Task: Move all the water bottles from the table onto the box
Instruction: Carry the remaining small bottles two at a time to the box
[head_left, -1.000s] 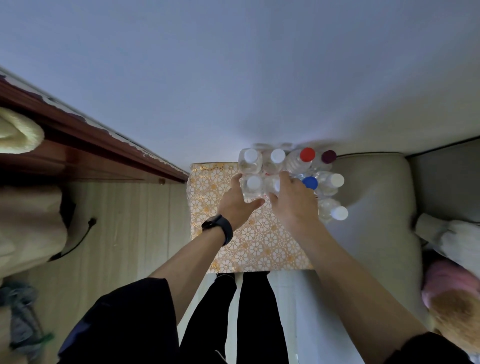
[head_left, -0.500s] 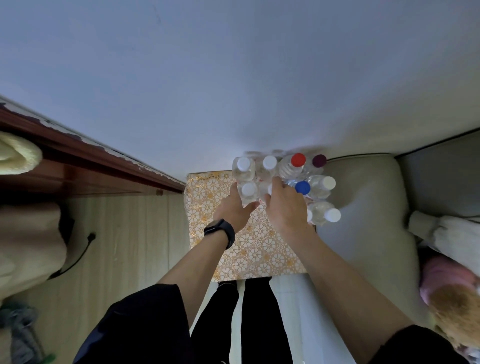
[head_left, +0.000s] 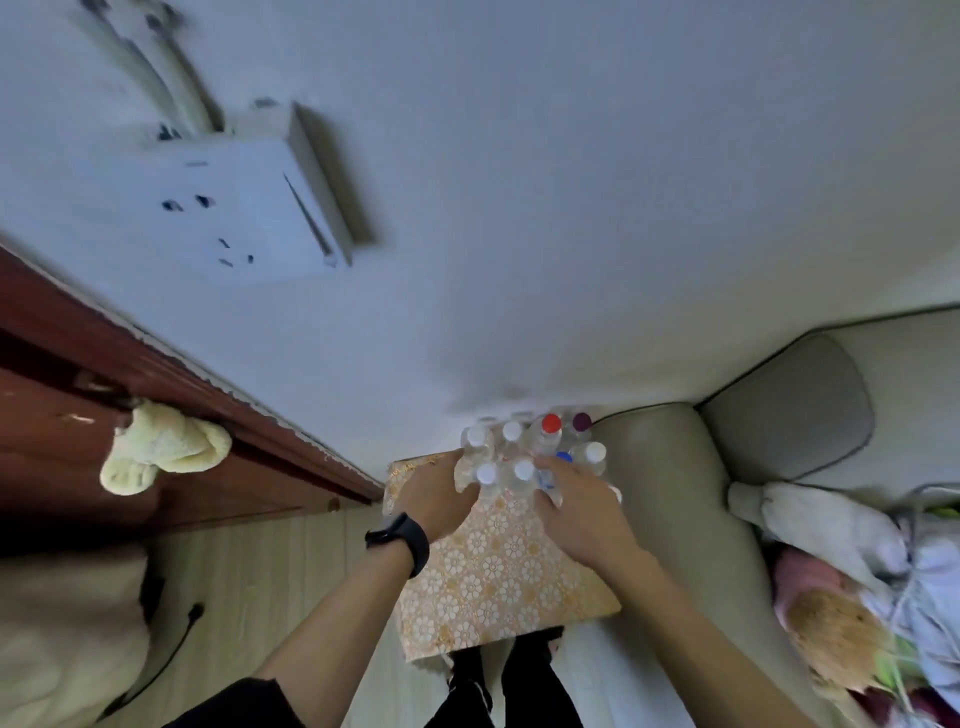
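Several clear water bottles stand packed together at the far end of the box (head_left: 498, 577), which is covered in orange floral cloth. Most have white caps; one cap is red (head_left: 551, 423), one purple (head_left: 582, 421), one blue (head_left: 563, 458). My left hand (head_left: 436, 493), with a black watch on its wrist, curls around the front left white-capped bottle (head_left: 487, 474). My right hand (head_left: 576, 512) wraps its fingers around the white-capped bottle beside it (head_left: 523, 471). Both bottles are upright and rest on the box.
A beige sofa (head_left: 675, 509) adjoins the box on the right, with clothes and a plush toy (head_left: 831, 629) further right. A dark wooden door (head_left: 171, 415) with a pale towel (head_left: 161, 447) is on the left. The wall rises right behind the bottles.
The view has tilted upward, showing more wall and a white wall unit. Both hands remain on the two front bottles; the left hand has shifted slightly left.
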